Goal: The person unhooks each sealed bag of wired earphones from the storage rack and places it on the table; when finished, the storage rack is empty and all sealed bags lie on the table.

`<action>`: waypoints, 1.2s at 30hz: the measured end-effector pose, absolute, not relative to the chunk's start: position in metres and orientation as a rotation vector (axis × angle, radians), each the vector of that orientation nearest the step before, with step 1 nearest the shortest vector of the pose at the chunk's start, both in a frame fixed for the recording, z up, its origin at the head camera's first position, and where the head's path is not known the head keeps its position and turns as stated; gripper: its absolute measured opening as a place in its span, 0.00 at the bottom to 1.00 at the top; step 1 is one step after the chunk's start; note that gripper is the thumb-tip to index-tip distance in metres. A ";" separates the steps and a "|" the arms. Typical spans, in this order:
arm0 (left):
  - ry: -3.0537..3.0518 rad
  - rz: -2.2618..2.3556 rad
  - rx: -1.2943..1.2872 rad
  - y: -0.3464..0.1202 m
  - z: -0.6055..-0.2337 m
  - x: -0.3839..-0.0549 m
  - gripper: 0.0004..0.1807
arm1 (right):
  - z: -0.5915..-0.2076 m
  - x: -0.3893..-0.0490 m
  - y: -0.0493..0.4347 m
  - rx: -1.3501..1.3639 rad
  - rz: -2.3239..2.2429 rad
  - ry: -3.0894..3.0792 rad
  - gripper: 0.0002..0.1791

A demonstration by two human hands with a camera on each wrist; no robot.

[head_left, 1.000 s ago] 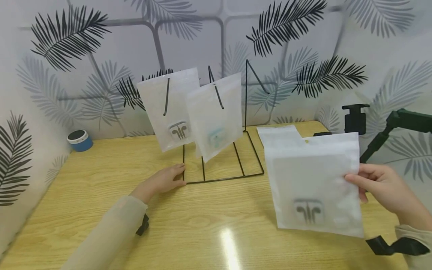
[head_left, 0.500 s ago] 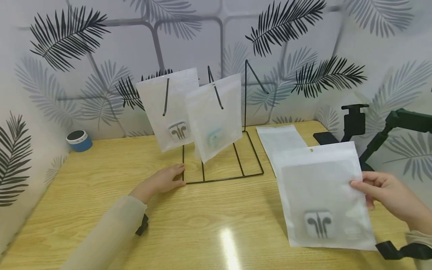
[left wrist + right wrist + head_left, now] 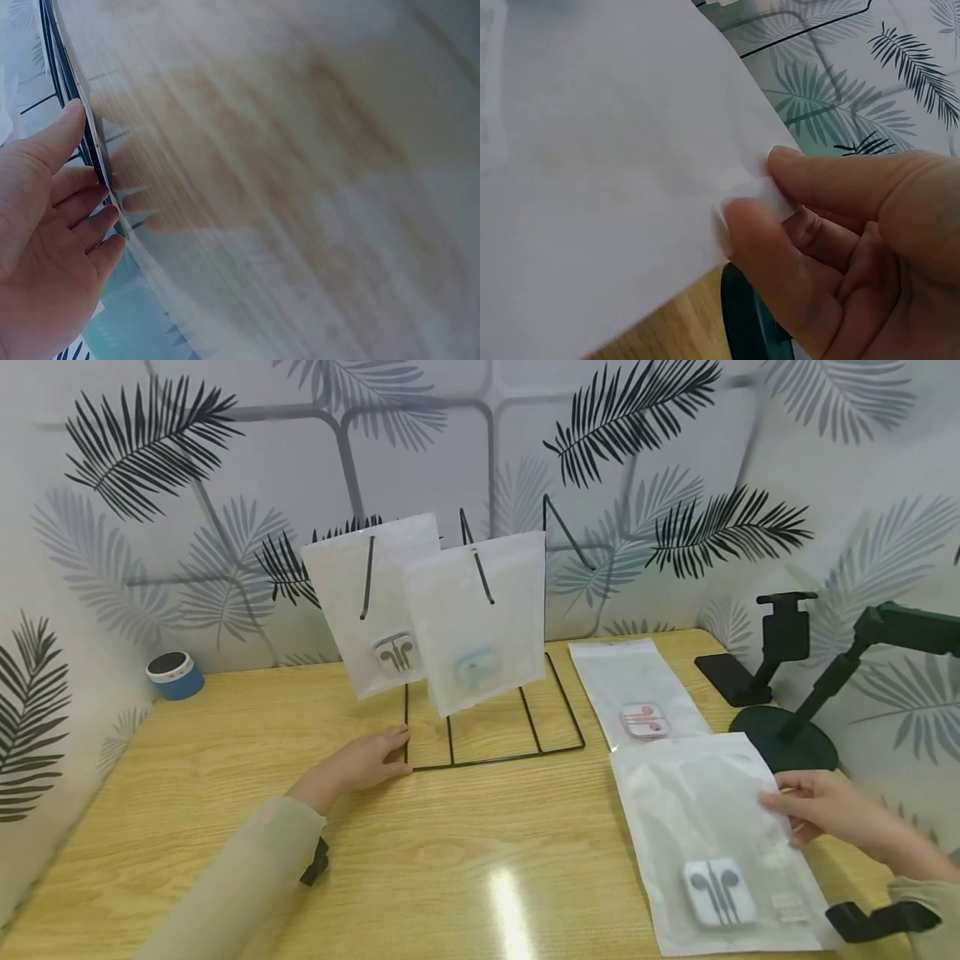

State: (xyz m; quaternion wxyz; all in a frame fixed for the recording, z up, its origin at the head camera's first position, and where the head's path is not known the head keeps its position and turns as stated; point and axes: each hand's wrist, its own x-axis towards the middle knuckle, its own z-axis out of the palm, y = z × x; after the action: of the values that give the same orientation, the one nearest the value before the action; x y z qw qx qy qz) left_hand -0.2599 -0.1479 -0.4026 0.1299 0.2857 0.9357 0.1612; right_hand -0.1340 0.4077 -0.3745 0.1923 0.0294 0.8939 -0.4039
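My right hand [image 3: 828, 814] pinches the right edge of a white zip bag [image 3: 675, 827] low over the table at the front right. Earphones in a square case [image 3: 720, 893] show through this bag. In the right wrist view, thumb and finger hold the bag's edge [image 3: 630, 187]. At the left front corner of a black wire display rack [image 3: 498, 760], my left hand [image 3: 360, 764] touches the base with extended fingers. Two similar bags hang from the rack's hooks, one with dark earphones [image 3: 367, 610] and one with a blue item [image 3: 480, 618] inside.
Behind the held bag lies another white bag [image 3: 622, 681] with pink earphones. A phone [image 3: 720, 678] and a black stand [image 3: 787, 735] with a jointed arm are at the right. A blue and white round speaker [image 3: 175, 675] stands at the back left.
My right hand has lowered the bag toward the front right, uncovering the bag with pink earphones behind it. The front hanging bag has swung to face forward. My left hand stays put.
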 end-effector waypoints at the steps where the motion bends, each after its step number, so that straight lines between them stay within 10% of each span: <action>1: 2.719 0.468 0.832 -0.148 -0.403 -0.260 0.36 | -0.377 -0.135 0.409 0.081 -1.131 2.500 0.23; 36: 2.705 0.459 0.781 -0.149 -0.402 -0.259 0.36 | -0.394 -0.160 0.421 0.234 -0.839 2.626 0.21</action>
State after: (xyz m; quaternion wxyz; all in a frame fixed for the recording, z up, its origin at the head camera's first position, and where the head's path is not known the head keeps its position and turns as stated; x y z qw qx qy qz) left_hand -0.2594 -0.1485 -0.4016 0.1437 0.2709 0.9384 0.1592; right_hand -0.1603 0.4207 -0.3941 0.1865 0.0831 0.9325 -0.2980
